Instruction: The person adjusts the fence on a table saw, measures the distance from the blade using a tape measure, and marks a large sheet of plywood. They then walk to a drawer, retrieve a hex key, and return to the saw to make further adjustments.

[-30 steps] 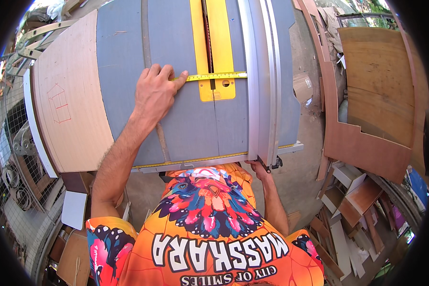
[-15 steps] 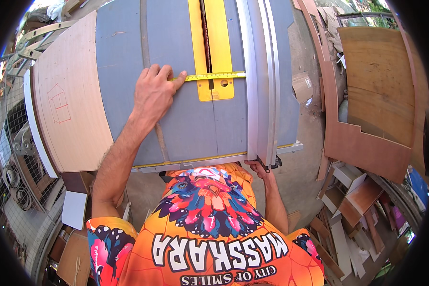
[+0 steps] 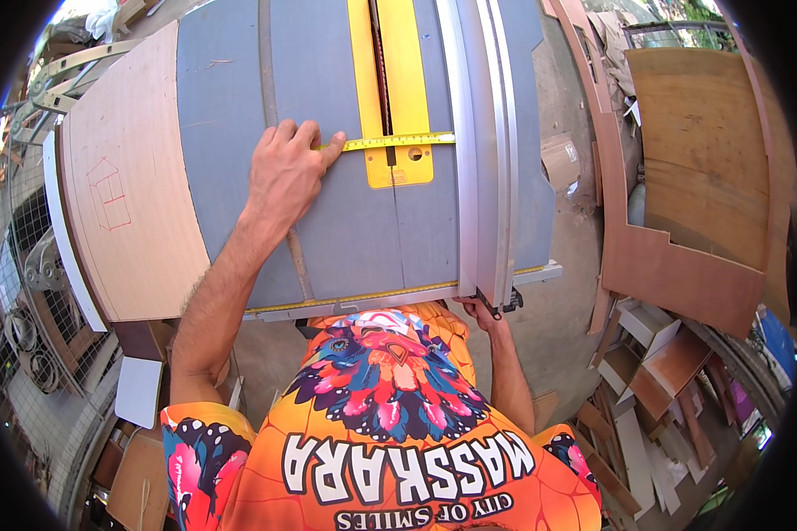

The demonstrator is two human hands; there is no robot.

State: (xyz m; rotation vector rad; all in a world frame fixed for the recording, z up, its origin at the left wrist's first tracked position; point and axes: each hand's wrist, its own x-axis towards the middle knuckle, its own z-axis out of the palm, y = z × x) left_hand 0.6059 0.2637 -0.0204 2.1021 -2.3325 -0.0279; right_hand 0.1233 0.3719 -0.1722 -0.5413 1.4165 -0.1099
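Observation:
My left hand (image 3: 285, 173) rests on the grey table saw (image 3: 328, 239), closed on a yellow tape measure whose case is hidden under the palm. Its blade (image 3: 398, 140) runs out to the right, across the yellow throat plate (image 3: 407, 173) and the saw blade slot. The tape's end meets the side of the silver rip fence (image 3: 469, 177). Down at the fence's front end, my right hand (image 3: 480, 313) is closed around its underside, beside a black knob (image 3: 514, 303). Part of those fingers is hidden beneath the fence.
A pale wood panel (image 3: 133, 195) with a red sketch adjoins the saw table on the left. A yellow ruled front rail (image 3: 372, 298) edges the table near my body. Plywood sheets (image 3: 700, 150) lean at right, above a heap of wood offcuts (image 3: 664, 398). A cardboard box (image 3: 560, 161) lies on the floor.

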